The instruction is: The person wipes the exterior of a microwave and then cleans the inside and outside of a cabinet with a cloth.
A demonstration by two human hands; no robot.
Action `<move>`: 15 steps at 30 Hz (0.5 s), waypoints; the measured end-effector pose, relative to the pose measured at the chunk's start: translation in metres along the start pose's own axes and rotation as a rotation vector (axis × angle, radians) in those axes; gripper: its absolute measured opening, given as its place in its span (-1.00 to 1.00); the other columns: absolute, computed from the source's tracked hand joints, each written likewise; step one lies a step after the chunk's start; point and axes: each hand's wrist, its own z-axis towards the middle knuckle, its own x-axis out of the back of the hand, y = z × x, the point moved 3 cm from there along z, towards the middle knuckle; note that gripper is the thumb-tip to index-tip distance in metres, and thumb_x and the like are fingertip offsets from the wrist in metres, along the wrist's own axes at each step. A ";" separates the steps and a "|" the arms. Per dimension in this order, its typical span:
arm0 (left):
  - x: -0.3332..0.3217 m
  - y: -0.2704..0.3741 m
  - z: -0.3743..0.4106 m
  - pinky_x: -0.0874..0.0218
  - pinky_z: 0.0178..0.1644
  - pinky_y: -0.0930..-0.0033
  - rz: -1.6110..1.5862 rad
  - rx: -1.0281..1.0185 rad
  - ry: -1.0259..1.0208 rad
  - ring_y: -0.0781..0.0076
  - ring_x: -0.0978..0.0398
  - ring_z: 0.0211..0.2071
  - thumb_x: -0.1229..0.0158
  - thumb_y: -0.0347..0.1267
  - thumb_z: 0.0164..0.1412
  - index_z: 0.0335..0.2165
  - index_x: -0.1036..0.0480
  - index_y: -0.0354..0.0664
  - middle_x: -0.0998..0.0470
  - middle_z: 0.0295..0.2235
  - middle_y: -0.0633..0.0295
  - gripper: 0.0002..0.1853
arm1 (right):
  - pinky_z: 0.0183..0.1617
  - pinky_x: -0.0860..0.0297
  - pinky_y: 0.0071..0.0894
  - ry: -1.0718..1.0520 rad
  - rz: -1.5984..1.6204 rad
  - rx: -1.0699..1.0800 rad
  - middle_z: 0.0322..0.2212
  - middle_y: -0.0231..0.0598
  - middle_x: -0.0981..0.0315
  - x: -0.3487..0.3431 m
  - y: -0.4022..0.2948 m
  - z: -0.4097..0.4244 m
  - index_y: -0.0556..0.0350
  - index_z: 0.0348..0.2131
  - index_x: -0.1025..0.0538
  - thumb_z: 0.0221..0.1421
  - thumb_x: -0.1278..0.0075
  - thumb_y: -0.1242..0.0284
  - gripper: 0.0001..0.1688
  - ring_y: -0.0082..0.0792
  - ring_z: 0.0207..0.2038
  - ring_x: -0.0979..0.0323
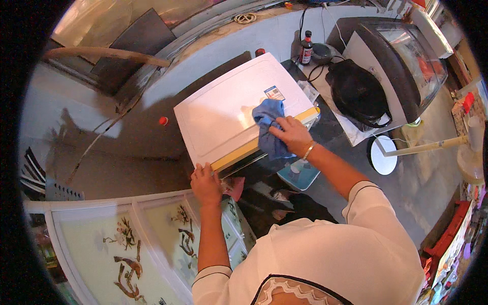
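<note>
A white box-shaped appliance (225, 110) with a flat top and a yellow strip along its near edge stands before me. My right hand (293, 133) grips a blue cloth (271, 127), which lies bunched on the top and hangs over the near edge at the right. A printed label (273, 93) is stuck on the top just beyond the cloth. At the near left corner of the appliance rests my left hand (206, 184), its fingers over the edge; no object shows held in it, and its palm side is hidden.
To the right, a black bag (358, 93) lies beside a glass-fronted case (413, 57). A dark bottle with a red cap (306, 48) stands behind. A white-framed cabinet with painted panels (133, 206) is at lower left. Below is a blue-rimmed container (301, 177); a round white lamp head (384, 155) is at right.
</note>
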 end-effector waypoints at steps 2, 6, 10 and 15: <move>0.002 0.002 -0.001 -0.21 -0.04 0.10 -0.005 -0.014 0.030 0.04 -0.33 -0.06 -0.25 -0.27 -0.04 -0.11 -0.42 -0.07 -0.38 -0.04 0.04 -0.54 | -0.23 -0.36 -0.21 0.010 -0.010 -0.002 -0.18 -0.20 -0.30 0.010 0.006 0.000 -0.16 -0.17 -0.41 -0.11 0.06 0.49 -0.59 -0.13 -0.20 -0.31; 0.002 0.003 0.002 -0.20 -0.03 0.11 -0.017 -0.008 0.020 0.04 -0.33 -0.07 -0.25 -0.27 -0.04 -0.10 -0.41 -0.08 -0.37 -0.03 0.04 -0.54 | -0.15 -0.35 -0.21 -0.040 0.147 -0.049 -0.16 -0.16 -0.31 0.021 0.013 0.007 -0.12 -0.16 -0.41 -0.37 -0.09 0.64 -0.37 -0.07 -0.16 -0.30; 0.003 0.004 0.002 -0.19 -0.03 0.10 -0.018 -0.018 0.031 0.03 -0.33 -0.07 -0.25 -0.27 -0.04 -0.11 -0.41 -0.09 -0.36 -0.02 0.02 -0.55 | -0.08 -0.34 -0.26 0.050 0.526 -0.152 -0.26 -0.14 -0.39 0.031 0.014 0.024 -0.05 -0.24 -0.44 -0.47 -0.05 0.71 -0.38 -0.02 -0.18 -0.36; 0.001 0.000 -0.002 -0.18 -0.02 0.08 -0.019 -0.029 0.022 0.01 -0.33 -0.08 -0.23 -0.29 -0.03 -0.11 -0.41 -0.11 -0.36 -0.02 -0.01 -0.55 | -0.20 -0.37 -0.46 0.140 1.201 -0.752 -0.30 -0.30 -0.45 0.017 0.049 0.016 0.10 -0.24 -0.46 -0.27 0.00 0.72 -0.54 -0.43 -0.27 -0.44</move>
